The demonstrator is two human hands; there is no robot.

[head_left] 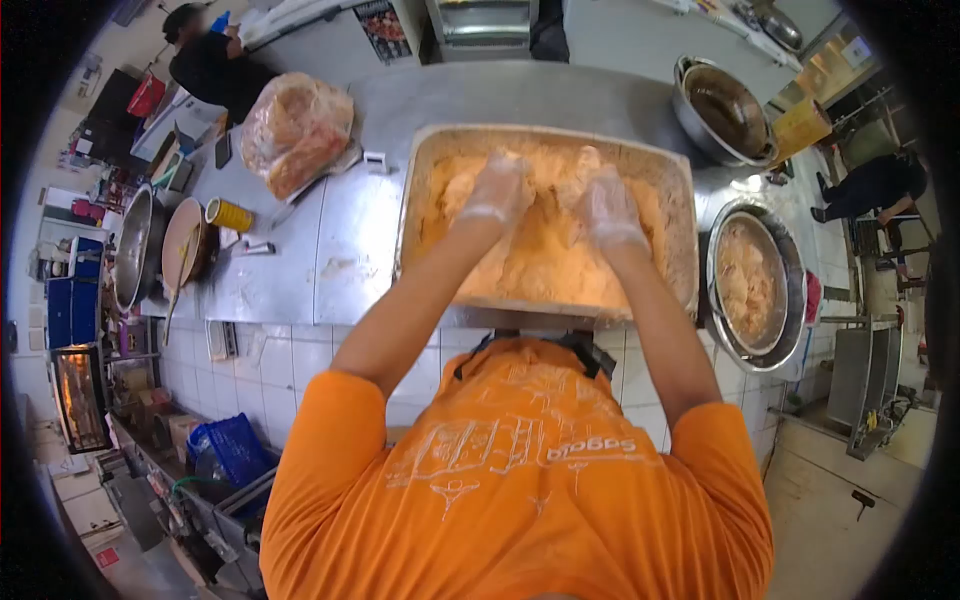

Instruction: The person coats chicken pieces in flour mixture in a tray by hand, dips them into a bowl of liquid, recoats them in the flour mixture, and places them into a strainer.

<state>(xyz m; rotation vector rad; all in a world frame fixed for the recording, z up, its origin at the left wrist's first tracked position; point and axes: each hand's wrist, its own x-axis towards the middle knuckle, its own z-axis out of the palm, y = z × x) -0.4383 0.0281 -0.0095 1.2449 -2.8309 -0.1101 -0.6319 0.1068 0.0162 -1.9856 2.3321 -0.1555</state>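
A large rectangular tray (692, 240) on the metal table holds orange-tinted flour (555, 265) with coated pieces in it. My left hand (498, 190), in a clear glove dusted with flour, is down in the tray's left half, its fingers bent around something I cannot make out. My right hand (609, 205), gloved the same way, is right of it at a coated piece (588, 160). Flour hides the fingertips of both hands. Right of the tray, a metal bowl (716, 290) contains a colander of pale raw pieces (748, 280).
A plastic bag of raw meat (297, 135) lies on the table (360, 230) at the left, near a yellow can (229, 214) and two round pans. Stacked bowls (722, 108) stand at the back right. One person (215, 65) is at the far left, another (875, 190) at the far right.
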